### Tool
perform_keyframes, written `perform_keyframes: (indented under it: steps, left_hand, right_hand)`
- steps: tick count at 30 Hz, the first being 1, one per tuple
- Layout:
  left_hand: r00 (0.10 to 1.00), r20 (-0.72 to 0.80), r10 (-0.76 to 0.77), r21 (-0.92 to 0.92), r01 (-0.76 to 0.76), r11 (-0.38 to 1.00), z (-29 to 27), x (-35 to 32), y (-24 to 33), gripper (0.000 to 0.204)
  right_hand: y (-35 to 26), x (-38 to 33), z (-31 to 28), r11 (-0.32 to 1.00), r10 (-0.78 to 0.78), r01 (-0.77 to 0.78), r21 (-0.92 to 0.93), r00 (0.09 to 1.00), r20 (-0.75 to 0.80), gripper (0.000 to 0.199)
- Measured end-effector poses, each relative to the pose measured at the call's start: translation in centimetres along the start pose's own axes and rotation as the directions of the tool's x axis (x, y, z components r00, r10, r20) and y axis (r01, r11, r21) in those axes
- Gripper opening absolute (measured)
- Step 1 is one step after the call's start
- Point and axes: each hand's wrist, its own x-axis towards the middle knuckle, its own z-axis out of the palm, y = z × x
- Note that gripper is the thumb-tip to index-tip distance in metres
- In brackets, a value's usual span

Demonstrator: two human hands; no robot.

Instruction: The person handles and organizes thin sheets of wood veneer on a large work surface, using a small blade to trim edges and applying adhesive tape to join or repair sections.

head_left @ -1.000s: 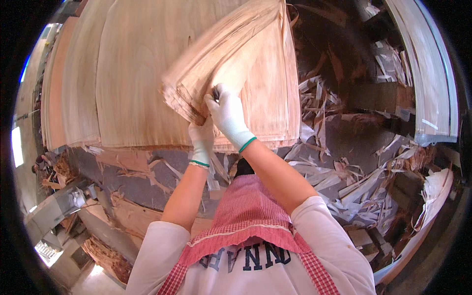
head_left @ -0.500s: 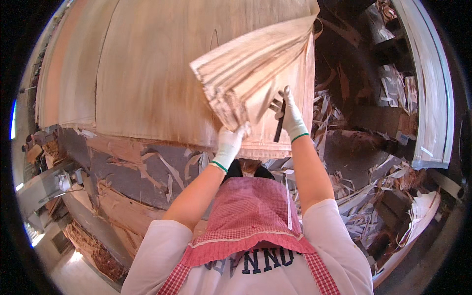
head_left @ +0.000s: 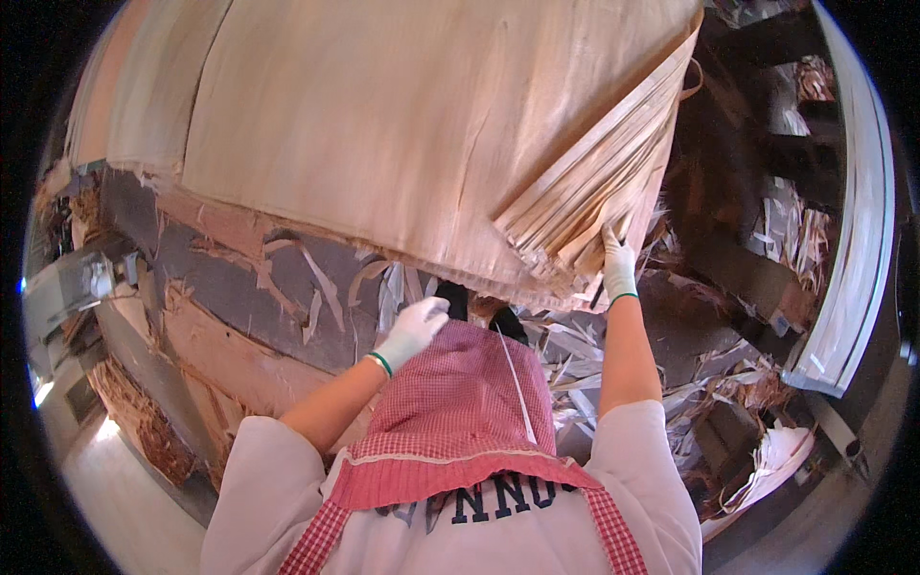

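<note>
A wide stack of thin wood veneer sheets [head_left: 355, 125] lies in front of me. At its near right corner, a folded bundle of veneer strips [head_left: 594, 177] rests aslant on top. My right hand [head_left: 619, 268], in a white glove with a green cuff, is at the bundle's near end, fingers pressed against it. The dark end of a slim black tool [head_left: 597, 295] sticks out below that hand; the rest is hidden. My left hand [head_left: 418, 326], gloved alike, hovers over my apron near the stack's front edge, fingers curled, apart from the wood.
Torn veneer scraps [head_left: 575, 369] litter the floor by my feet and to the right. Another stack of pale sheets [head_left: 843, 220] stands at the far right. Broken wood pieces [head_left: 144, 422] and a metal frame [head_left: 77, 287] are at the left.
The raised veneer bundle has come down to the right onto the stack's corner. My left hand has let go of it and drawn back left. My right hand has moved lower, against the bundle.
</note>
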Motion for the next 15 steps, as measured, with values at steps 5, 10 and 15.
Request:
perform_keyframes:
  steps: [5,10,15]
  left_hand:
    - [0.915,0.025,-0.403,-0.611,0.333,0.719,-4.0,-0.7,-2.4,0.048]
    - [0.913,0.094,-0.396,-0.995,0.091,-0.027,-9.1,2.2,0.6,0.074]
    - [0.909,-0.324,-0.263,-0.915,-0.372,-0.159,-15.6,5.3,4.1,0.08]
  right_hand:
    - [-7.9,-5.3,1.7,0.956,-0.109,0.121,0.266,0.992,-0.059,0.057]
    - [-18.5,-8.3,2.0,0.777,-0.195,0.021,0.629,0.958,0.209,0.053]
    - [-23.9,-6.6,3.4,0.683,-0.448,0.304,0.664,0.893,0.053,0.056]
